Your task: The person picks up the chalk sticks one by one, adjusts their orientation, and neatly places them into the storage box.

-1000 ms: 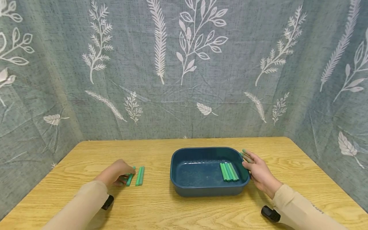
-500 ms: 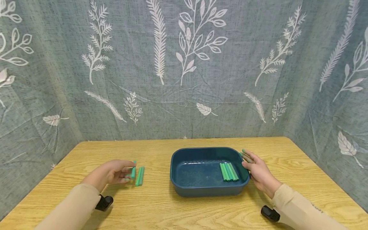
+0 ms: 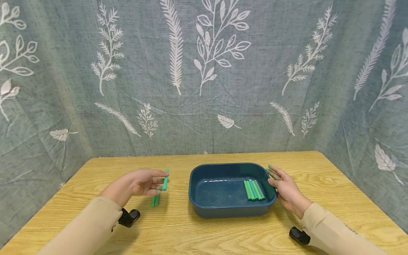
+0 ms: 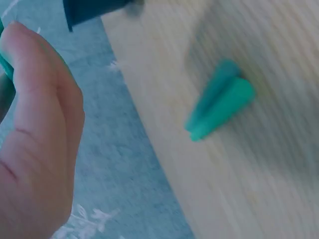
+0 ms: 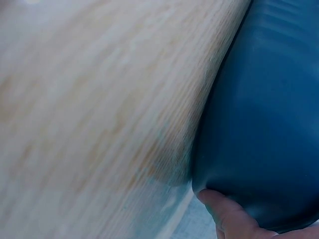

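Observation:
My left hand (image 3: 145, 182) pinches a green chalk stick (image 3: 166, 180) between thumb and fingers, raised above the table left of the bin. Below it lie two more green chalk sticks (image 3: 155, 200), side by side; the left wrist view shows this pair (image 4: 219, 102) blurred on the wood. A dark blue rectangular bin (image 3: 229, 211) stands right of centre, with several green chalk sticks (image 3: 254, 190) in a row at its right end. Against the bin's right end rests my right hand (image 3: 288, 191), its fingers extended along the outer wall and green at the tips. The right wrist view shows fingers touching the bin (image 5: 269, 99).
The wooden table (image 3: 178, 233) runs back to a blue-grey curtain (image 3: 185, 134) with white leaf patterns, which also closes off both sides. A black wrist device (image 3: 129, 217) hangs under the left wrist, and a similar device (image 3: 299, 236) under the right.
The left hand has picked up a chalk stick from beside the pair, lifted it and carried it right toward the bin. The right hand and bin have stayed in place.

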A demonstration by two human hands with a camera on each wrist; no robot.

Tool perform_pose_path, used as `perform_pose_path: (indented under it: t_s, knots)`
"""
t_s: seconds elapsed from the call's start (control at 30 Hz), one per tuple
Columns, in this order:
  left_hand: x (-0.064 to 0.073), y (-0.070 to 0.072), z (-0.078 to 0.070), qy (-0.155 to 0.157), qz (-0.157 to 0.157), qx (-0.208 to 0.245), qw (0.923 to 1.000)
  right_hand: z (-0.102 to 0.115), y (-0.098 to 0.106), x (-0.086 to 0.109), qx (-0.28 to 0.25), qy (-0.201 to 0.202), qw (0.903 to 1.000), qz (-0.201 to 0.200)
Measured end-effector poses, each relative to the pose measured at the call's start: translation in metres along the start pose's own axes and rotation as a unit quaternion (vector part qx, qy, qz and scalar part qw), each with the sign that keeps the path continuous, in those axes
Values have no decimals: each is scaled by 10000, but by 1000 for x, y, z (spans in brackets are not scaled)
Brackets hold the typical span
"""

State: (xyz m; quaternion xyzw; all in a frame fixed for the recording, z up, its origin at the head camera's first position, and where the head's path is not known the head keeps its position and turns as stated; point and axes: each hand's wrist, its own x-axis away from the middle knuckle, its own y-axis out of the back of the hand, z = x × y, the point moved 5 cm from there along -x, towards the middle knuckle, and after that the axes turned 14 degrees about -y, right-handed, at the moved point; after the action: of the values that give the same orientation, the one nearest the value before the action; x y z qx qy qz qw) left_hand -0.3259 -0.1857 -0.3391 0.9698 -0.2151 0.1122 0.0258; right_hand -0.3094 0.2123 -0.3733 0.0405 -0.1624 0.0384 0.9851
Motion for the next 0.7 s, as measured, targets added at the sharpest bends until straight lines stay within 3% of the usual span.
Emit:
perform_pose_path:
  t_s: [0.4,0.7]
  knots:
    - [-28,-51,-22,110,266,-609,9977,-2,2,-1,-88,10,10000,13]
    - [-53,-85,-34,244,495,-692,9961,-1,1,0,-88,52,9999,45]
